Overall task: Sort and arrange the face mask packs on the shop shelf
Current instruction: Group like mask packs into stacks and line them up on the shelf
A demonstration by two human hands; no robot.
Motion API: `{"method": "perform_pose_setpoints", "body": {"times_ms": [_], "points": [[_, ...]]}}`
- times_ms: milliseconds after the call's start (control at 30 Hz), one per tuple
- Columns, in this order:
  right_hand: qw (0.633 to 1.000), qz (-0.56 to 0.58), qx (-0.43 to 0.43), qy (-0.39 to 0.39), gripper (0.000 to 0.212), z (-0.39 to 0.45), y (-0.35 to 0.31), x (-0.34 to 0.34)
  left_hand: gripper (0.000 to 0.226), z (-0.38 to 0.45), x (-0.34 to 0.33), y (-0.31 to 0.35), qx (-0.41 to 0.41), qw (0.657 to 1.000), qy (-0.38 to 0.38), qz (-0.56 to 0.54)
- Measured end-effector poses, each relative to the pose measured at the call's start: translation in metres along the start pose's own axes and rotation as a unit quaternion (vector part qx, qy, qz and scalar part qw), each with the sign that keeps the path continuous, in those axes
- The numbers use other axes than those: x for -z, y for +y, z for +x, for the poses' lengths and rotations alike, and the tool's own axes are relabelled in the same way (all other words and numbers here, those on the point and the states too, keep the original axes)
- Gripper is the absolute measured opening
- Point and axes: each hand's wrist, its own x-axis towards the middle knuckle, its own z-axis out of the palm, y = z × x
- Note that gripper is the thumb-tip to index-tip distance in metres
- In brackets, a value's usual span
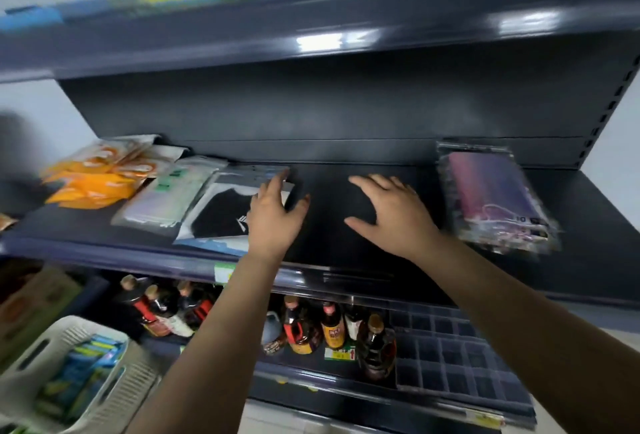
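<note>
Head view: both bare forearms reach up over a dark grey metal shop shelf (346,253). The left hand (275,206) lies flat, fingers straight, on the right edge of a clear plastic pack holding a black face mask (225,211). Right of that pack, the right hand (391,211) hovers with fingers spread, empty. Further right lies a clear pack of purple masks (491,191).

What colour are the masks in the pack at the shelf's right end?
Purple-to-pink gradient masks in a clear plastic pack, seen in the head view.
</note>
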Motion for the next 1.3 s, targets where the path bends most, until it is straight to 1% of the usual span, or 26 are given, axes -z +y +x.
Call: {"method": "perform_pose_setpoints", "body": {"times_ms": [67,133,200,267,333,400,500,567,633,733,767,900,933,1000,1033,1100,1133,1167,1200,1267,1300], "points": [[0.998,0.044,-0.013,-0.034,0.068,0.014,-0.027,-0.017,0.056,0.004,0.021,-0.025,0.023,0.999,0.002,0.038],[0.993,0.079,-0.032,-0.079,0.071,0.027,-0.051,-0.035,0.059,0.010,0.041,-0.050,0.036,0.997,-0.006,0.073],[0.987,0.091,-0.053,-0.125,0.073,0.038,-0.072,-0.053,0.064,0.015,0.059,-0.071,0.042,0.994,-0.023,0.101],[0.978,0.098,-0.087,-0.160,0.074,0.050,-0.089,-0.070,0.059,0.024,0.072,-0.092,0.042,0.991,-0.048,0.121],[0.969,0.098,-0.131,-0.183,0.075,0.062,-0.100,-0.085,0.059,0.035,0.080,-0.109,0.032,0.987,-0.066,0.145],[0.962,0.094,-0.172,-0.190,0.075,0.074,-0.107,-0.099,0.058,0.048,0.085,-0.122,0.022,0.984,-0.078,0.157],[0.955,0.105,-0.215,-0.174,0.077,0.090,-0.116,-0.117,0.056,0.067,0.090,-0.135,-0.004,0.983,-0.094,0.155],[0.951,0.123,-0.244,-0.144,0.078,0.099,-0.120,-0.128,0.054,0.078,0.092,-0.144,-0.028,0.981,-0.104,0.160],[0.938,0.173,-0.276,-0.116,0.076,0.107,-0.123,-0.135,0.054,0.088,0.095,-0.151,-0.053,0.976,-0.118,0.175],[0.900,0.292,-0.317,-0.064,0.063,0.117,-0.127,-0.139,0.053,0.102,0.098,-0.161,-0.084,0.970,-0.136,0.185],[0.890,0.315,-0.325,-0.053,0.062,0.120,-0.129,-0.139,0.052,0.106,0.099,-0.164,-0.093,0.968,-0.139,0.190],[0.865,0.356,-0.353,-0.020,0.074,0.134,-0.134,-0.142,0.053,0.119,0.100,-0.173,-0.110,0.961,-0.150,0.204],[0.852,0.375,-0.364,-0.013,0.077,0.138,-0.133,-0.146,0.053,0.121,0.101,-0.174,-0.108,0.962,-0.154,0.199],[0.811,0.427,-0.399,0.007,0.079,0.144,-0.133,-0.150,0.054,0.123,0.101,-0.177,-0.107,0.962,-0.158,0.193],[0.784,0.464,-0.412,0.019,0.072,0.147,-0.131,-0.151,0.055,0.123,0.101,-0.178,-0.107,0.962,-0.160,0.193],[0.733,0.541,-0.411,0.020,0.035,0.151,-0.131,-0.151,0.056,0.124,0.101,-0.180,-0.109,0.961,-0.163,0.196],[0.720,0.564,-0.404,0.010,0.025,0.153,-0.130,-0.151,0.056,0.125,0.101,-0.182,-0.110,0.961,-0.163,0.195],[0.718,0.565,-0.407,0.002,0.028,0.155,-0.130,-0.152,0.057,0.126,0.102,-0.183,-0.109,0.961,-0.164,0.193],[0.730,0.545,-0.412,-0.001,0.035,0.156,-0.130,-0.153,0.057,0.127,0.103,-0.184,-0.109,0.962,-0.163,0.189],[0.769,0.486,-0.415,0.011,0.047,0.158,-0.129,-0.155,0.057,0.128,0.104,-0.183,-0.116,0.964,-0.156,0.182],[0.780,0.471,-0.411,0.024,0.050,0.158,-0.130,-0.155,0.057,0.129,0.105,-0.182,-0.122,0.965,-0.150,0.176]]}}
